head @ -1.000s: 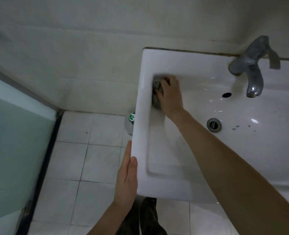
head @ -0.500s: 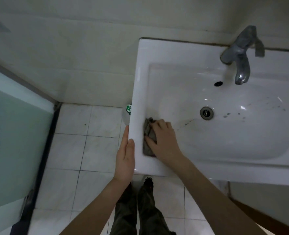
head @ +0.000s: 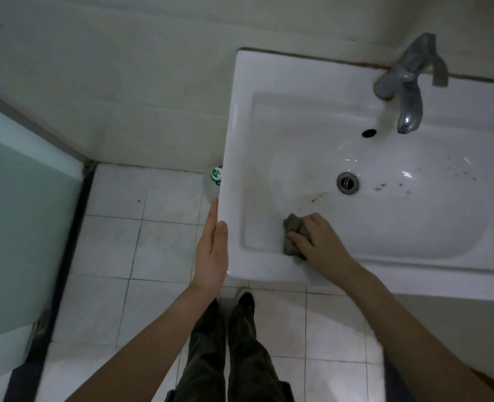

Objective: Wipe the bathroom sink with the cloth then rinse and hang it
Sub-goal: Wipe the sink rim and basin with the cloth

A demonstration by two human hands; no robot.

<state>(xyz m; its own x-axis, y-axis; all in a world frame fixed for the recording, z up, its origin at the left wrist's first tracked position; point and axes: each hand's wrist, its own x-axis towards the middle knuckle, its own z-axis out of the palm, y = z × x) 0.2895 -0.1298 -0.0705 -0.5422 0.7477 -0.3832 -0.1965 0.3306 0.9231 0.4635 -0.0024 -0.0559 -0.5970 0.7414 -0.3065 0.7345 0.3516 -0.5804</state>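
The cloth [head: 293, 227], in my right hand [head: 321, 242], lies against the sink [head: 237, 111] front wall (tap [head: 408, 91] behind the drain [head: 347, 183]).

We find the sink [head: 240, 111] open inside across its middle and right side, from the drain [head: 347, 183] outward. The faucet [head: 408, 91] overhangs the back edge and blocks a pass from above there. Our right hand [head: 321, 242] holds the cloth [head: 293, 233] in the near left corner. Our left hand [head: 212, 253] lies flat against the left rim and closes that side. A bottle [head: 215, 181] stands on the floor [head: 109, 256] just beside that rim, near the wall [head: 124, 82]. Open floor runs between sink and glass panel [head: 22, 213].
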